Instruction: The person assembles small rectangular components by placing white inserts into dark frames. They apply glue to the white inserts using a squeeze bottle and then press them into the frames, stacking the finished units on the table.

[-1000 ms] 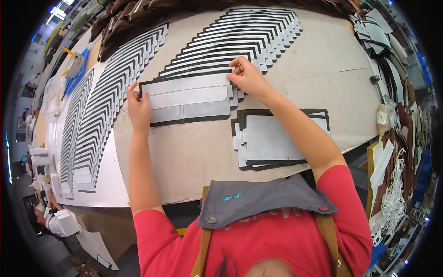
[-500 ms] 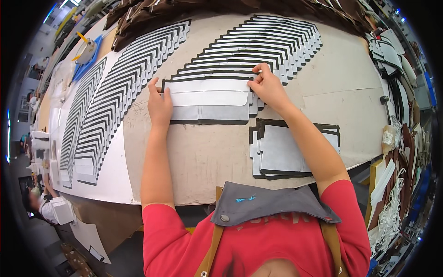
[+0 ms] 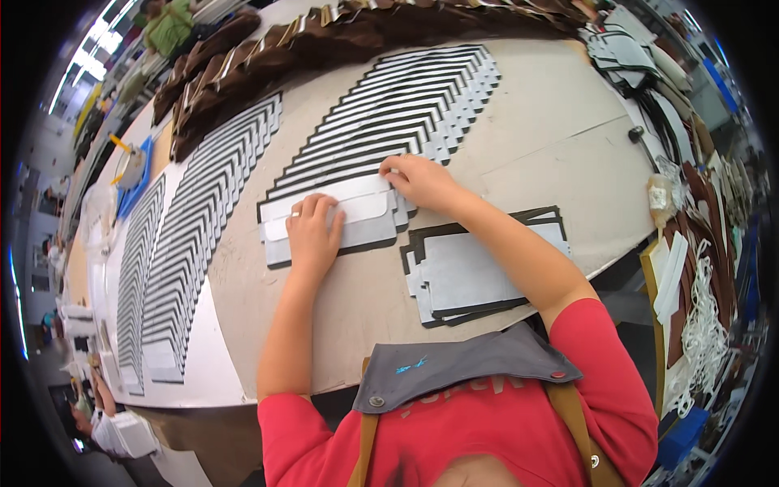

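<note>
A long white strip with rounded corners lies across the front pale grey, black-edged panel. That panel is the nearest of a slanting row of overlapping panels. My left hand rests on the strip and panel, its fingers spread and slightly bent. At the strip's upper right corner, the bent fingers of my right hand are closed on its edge. My right forearm passes over a pile of similar panels, partly hiding it.
Two more fanned rows stand left, a wide row and a narrow row. Brown material lines the back edge. A blue tray holds a tub. Right are a bottle and white cords. Another person is lower left.
My left hand has moved from the strip's left end onto its face. My right hand stays at the right corner. The whole view has shifted and turned somewhat.
</note>
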A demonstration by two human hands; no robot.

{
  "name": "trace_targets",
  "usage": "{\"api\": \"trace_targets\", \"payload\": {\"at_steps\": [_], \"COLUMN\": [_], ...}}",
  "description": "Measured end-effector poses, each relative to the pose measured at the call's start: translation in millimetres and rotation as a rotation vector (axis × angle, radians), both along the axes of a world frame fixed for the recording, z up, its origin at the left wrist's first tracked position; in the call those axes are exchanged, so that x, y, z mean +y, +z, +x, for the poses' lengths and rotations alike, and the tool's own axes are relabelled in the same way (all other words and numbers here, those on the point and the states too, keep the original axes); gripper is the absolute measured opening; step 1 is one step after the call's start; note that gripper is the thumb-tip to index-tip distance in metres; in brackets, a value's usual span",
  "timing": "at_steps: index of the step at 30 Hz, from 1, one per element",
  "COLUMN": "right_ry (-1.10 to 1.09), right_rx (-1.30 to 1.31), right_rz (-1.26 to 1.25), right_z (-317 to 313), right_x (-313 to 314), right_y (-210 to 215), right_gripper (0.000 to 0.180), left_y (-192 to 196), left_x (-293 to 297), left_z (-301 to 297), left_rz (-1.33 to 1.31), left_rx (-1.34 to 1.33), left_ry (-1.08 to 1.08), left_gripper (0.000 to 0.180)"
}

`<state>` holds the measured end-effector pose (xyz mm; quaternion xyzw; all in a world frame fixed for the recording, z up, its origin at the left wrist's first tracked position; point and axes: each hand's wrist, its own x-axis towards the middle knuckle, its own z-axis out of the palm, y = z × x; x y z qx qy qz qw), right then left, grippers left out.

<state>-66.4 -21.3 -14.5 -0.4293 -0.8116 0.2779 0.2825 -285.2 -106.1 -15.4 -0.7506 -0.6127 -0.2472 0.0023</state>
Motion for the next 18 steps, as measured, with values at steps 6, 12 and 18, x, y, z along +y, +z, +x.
{"api": "trace_targets", "payload": {"at_steps": [6,12,18], "right_ry": [-0.196,-0.608,-0.813], "right_rx": [0.219,0.238,0.101], "right_rz": [0.049,-0.063,-0.031], "right_z": [87,206,275], "right_x": [9,-39,-94], "right_y": [6,37,29], "right_gripper": [0.021,0.022,0.022], "left_y": [-1,3,31], "left_x": [7,18,5], "left_z": [-1,-14,72], "left_rz": [-0.061,-0.079,-0.070], "left_rx": [-0.104,-0.511,-0.334], "left_ry": [0.008,0.095,-0.259], "left_gripper": [0.016,0.016,0.013]}}
